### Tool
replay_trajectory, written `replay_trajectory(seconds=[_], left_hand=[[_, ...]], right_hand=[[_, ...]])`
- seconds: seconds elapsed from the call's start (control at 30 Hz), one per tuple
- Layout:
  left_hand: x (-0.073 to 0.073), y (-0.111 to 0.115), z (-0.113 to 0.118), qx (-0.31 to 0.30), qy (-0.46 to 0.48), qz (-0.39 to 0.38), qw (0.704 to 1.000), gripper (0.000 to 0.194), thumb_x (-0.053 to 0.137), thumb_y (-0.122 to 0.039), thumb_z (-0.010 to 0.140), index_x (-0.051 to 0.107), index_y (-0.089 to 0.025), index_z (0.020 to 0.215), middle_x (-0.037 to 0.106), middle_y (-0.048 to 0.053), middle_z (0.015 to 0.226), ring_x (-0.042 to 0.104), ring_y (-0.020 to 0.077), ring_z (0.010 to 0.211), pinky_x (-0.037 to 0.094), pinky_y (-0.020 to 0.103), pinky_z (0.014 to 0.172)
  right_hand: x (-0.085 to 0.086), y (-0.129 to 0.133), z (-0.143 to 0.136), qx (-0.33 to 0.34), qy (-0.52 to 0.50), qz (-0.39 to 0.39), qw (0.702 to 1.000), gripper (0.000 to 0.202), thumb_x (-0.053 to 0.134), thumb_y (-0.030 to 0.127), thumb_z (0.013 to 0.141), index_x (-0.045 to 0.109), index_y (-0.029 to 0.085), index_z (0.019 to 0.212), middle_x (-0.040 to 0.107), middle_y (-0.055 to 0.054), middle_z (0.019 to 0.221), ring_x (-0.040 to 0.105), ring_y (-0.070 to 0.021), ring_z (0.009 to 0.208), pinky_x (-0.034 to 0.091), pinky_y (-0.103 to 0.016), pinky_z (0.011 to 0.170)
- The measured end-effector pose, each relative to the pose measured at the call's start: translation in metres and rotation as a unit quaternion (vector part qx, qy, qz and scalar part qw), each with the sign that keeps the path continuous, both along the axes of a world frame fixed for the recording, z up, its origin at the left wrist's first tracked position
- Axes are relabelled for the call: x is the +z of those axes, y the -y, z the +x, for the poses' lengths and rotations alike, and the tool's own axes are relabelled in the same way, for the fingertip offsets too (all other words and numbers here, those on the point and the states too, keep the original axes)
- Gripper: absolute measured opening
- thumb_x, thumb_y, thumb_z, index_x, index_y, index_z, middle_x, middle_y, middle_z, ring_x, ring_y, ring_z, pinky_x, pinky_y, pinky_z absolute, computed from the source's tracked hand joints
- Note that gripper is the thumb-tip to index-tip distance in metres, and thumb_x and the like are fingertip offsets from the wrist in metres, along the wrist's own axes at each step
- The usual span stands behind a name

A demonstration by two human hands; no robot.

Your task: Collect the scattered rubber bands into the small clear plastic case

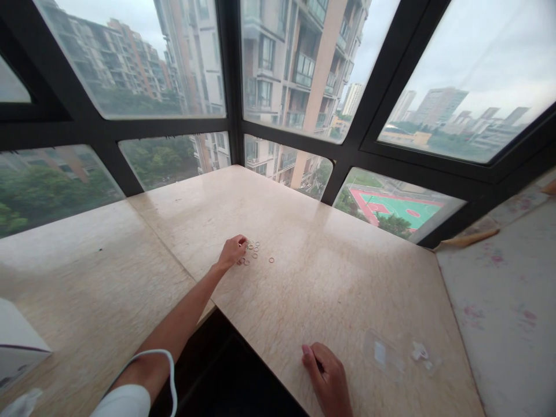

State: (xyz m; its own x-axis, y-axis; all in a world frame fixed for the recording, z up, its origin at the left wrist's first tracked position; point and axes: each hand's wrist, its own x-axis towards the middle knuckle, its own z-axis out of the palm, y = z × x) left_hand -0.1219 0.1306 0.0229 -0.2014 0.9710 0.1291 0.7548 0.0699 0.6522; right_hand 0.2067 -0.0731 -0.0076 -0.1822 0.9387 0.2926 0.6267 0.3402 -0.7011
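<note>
My left hand [233,252] reaches out over the marble-patterned counter. Its fingers are bent together at the left side of a small cluster of thin rings [255,255]; whatever they pinch, if anything, is too small to make out. Several rings overlap by the fingertips, some pale and some reddish. One reddish ring [271,260] lies by itself to the right of the others. Closer to me, my right hand [328,376] rests at the counter's near edge, curled into a loose fist with the thumb against the index finger and nothing showing in it.
On the right of the counter [347,278] lie a clear plastic box [382,353] and a small crumpled clear-white piece [419,351]. A white box [19,344] stands at the left edge. Dark-framed windows border the back; a white cable [171,370] loops by my left arm.
</note>
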Motion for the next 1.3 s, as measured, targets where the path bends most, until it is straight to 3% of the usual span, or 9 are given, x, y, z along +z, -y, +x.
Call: replay_trajectory(seconds=[0.13,0.3,0.4,0.53,0.67,0.8,1.0,1.13,1.3], left_hand=[[-0.002,0.001,-0.005,-0.008,0.053,0.002,0.999,0.024,0.045,-0.028,0.085,0.065,-0.018,0.094,0.070,0.002,0.082,0.067,0.0144,0.062,0.050,0.022,0.054],[-0.002,0.004,-0.017,-0.007,0.066,0.007,0.998,0.030,0.042,-0.021,0.083,0.065,-0.017,0.101,0.071,0.005,0.093,0.069,0.0146,0.065,0.052,0.022,0.053],[-0.001,0.006,-0.027,-0.003,0.036,0.007,0.999,0.034,0.043,-0.017,0.080,0.066,-0.018,0.104,0.072,0.005,0.098,0.069,0.0159,0.069,0.055,0.025,0.063],[-0.001,0.008,-0.039,-0.010,-0.029,0.010,0.999,0.039,0.049,-0.012,0.071,0.067,-0.018,0.106,0.071,0.007,0.104,0.067,0.0211,0.086,0.049,0.033,0.089],[0.001,0.010,-0.042,-0.013,-0.078,0.011,0.997,0.047,0.048,-0.010,0.070,0.064,-0.018,0.113,0.066,0.009,0.114,0.064,0.0229,0.095,0.045,0.034,0.095],[0.003,0.011,-0.028,-0.038,-0.113,0.008,0.993,0.046,0.050,-0.013,0.072,0.062,-0.018,0.116,0.064,0.009,0.114,0.060,0.0237,0.102,0.044,0.034,0.094],[0.003,0.001,0.016,-0.084,-0.148,-0.016,0.985,0.036,0.063,-0.032,0.075,0.064,-0.019,0.108,0.061,0.012,0.110,0.053,0.0282,0.107,0.042,0.036,0.091],[0.002,-0.010,0.031,-0.085,-0.148,-0.033,0.985,0.017,0.055,-0.025,0.082,0.067,-0.020,0.093,0.062,0.011,0.101,0.056,0.0242,0.099,0.044,0.032,0.083],[-0.001,-0.020,0.028,-0.072,-0.132,-0.028,0.988,0.019,0.049,-0.016,0.083,0.067,-0.020,0.087,0.065,0.009,0.096,0.060,0.0214,0.089,0.044,0.029,0.075]], right_hand=[[-0.001,0.000,0.000,0.001,0.003,0.012,1.000,0.041,0.042,0.035,0.095,0.037,0.020,0.056,0.043,0.003,0.054,0.044,-0.0105,0.050,0.034,-0.021,0.049],[-0.002,-0.001,0.001,0.006,0.006,0.013,1.000,0.040,0.041,0.033,0.095,0.037,0.021,0.057,0.042,0.003,0.055,0.044,-0.0105,0.050,0.035,-0.021,0.050],[-0.002,0.000,0.001,0.005,0.002,0.010,1.000,0.040,0.041,0.033,0.094,0.038,0.021,0.057,0.043,0.003,0.055,0.045,-0.0110,0.050,0.035,-0.022,0.050],[-0.001,0.000,0.000,0.005,-0.008,0.005,1.000,0.039,0.042,0.034,0.094,0.038,0.021,0.057,0.044,0.003,0.055,0.045,-0.0112,0.050,0.035,-0.022,0.050],[0.001,-0.001,0.000,0.003,-0.004,0.007,1.000,0.040,0.042,0.034,0.094,0.038,0.021,0.056,0.044,0.003,0.054,0.045,-0.0114,0.050,0.035,-0.022,0.049],[0.000,-0.001,-0.001,0.000,-0.002,0.008,1.000,0.040,0.042,0.035,0.094,0.039,0.021,0.056,0.044,0.003,0.054,0.045,-0.0112,0.050,0.035,-0.022,0.049],[-0.001,-0.001,-0.001,-0.005,0.008,0.006,1.000,0.041,0.040,0.035,0.095,0.039,0.021,0.056,0.045,0.002,0.054,0.046,-0.0111,0.050,0.035,-0.022,0.050],[0.002,-0.001,-0.002,-0.009,0.001,-0.003,1.000,0.042,0.040,0.035,0.095,0.040,0.020,0.055,0.045,0.002,0.054,0.045,-0.0109,0.050,0.034,-0.022,0.049],[0.002,-0.001,-0.002,-0.017,-0.014,-0.005,1.000,0.042,0.041,0.036,0.095,0.039,0.020,0.056,0.045,0.002,0.053,0.044,-0.0107,0.049,0.034,-0.022,0.049]])
